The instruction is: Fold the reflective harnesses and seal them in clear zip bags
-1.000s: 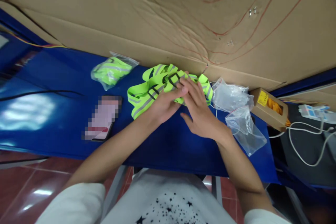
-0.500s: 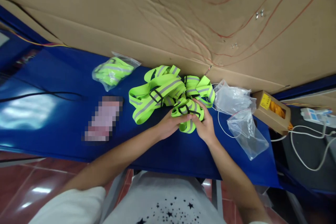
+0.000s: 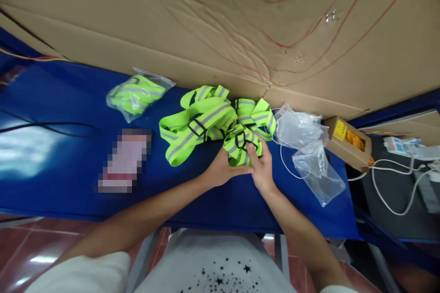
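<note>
Between my two hands is a folded bundle of neon-yellow reflective strap (image 3: 237, 149) with grey stripes and a black buckle facing up. My left hand (image 3: 220, 168) grips its left and lower side, thumb along the near edge. On the right, my right hand (image 3: 261, 165) is closed round it with the thumb pressed on top; fingers beneath are hidden. Just beyond lies a loose heap of the same reflective straps (image 3: 199, 121), with a black slider buckle. Another folded strap (image 3: 256, 112) rests behind the bundle, against the cardboard.
A bagged strap (image 3: 137, 94) and a pixelated flat object (image 3: 122, 160) lie left on the blue table (image 3: 192, 210). Clear plastic bags (image 3: 318, 171), a white cord and a cardboard box (image 3: 349, 144) are at right. A cardboard wall (image 3: 137, 23) stands behind.
The bundle has been turned so its buckle faces up more, and the tail hanging below it is now tucked in. My left thumb has moved down to the near edge. The view shifted slightly.
</note>
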A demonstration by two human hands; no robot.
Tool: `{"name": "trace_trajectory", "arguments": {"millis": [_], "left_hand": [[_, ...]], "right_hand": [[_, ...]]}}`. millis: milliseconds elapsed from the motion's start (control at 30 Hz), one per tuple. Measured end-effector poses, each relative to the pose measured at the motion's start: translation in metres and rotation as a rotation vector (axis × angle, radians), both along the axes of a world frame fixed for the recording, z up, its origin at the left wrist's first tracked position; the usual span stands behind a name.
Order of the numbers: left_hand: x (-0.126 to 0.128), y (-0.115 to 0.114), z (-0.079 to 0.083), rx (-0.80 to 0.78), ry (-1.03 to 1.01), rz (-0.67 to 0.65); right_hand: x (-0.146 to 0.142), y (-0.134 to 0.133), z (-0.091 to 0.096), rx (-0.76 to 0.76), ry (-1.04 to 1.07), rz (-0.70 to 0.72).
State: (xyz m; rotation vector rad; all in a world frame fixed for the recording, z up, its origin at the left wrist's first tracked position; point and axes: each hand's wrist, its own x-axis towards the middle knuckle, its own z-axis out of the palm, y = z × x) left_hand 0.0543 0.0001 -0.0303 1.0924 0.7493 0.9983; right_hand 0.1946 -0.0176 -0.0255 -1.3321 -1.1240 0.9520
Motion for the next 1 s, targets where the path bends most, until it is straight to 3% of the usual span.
{"name": "trace_trajectory", "arguments": {"millis": [100,200,333,433,500,567,633,733,800,900,1000], "left_hand": [[-0.003,0.005,-0.002,0.129,0.132,0.075],[-0.005,0.007,0.0,0.161,0.154,0.128],[-0.003,0.005,0.002,0.101,0.107,0.132],[-0.003,0.005,0.003,-0.03,-0.005,0.103],[-0.005,0.006,0.004,-0.126,-0.067,0.075],[-0.007,0.007,0.006,-0.204,-0.103,0.032],[-0.008,0.008,0.007,-0.246,-0.128,-0.042],[-0.008,0.007,0.006,-0.251,-0.144,-0.129],[-0.007,0.007,0.005,-0.242,-0.148,-0.13],[-0.008,0.008,0.006,-0.234,-0.13,-0.096],[-0.012,0.009,0.011,-0.223,-0.088,-0.142]], "right_hand": [[0.002,0.0,-0.001,-0.002,0.044,0.024],[0.003,0.0,-0.002,0.039,0.011,0.04],[0.006,-0.001,-0.001,0.013,0.007,0.062],[0.019,0.003,0.005,0.027,-0.116,0.15],[0.035,0.011,0.012,0.122,-0.299,0.056],[0.056,0.025,0.019,0.207,-0.521,-0.199],[0.077,0.045,0.023,0.141,-0.724,-0.355],[0.102,0.073,0.025,-0.143,-0.897,-0.288],[0.111,0.084,0.026,-0.207,-0.915,-0.249],[0.108,0.077,0.032,-0.155,-0.911,-0.313],[0.092,0.047,0.041,0.083,-0.976,-0.353]]}}
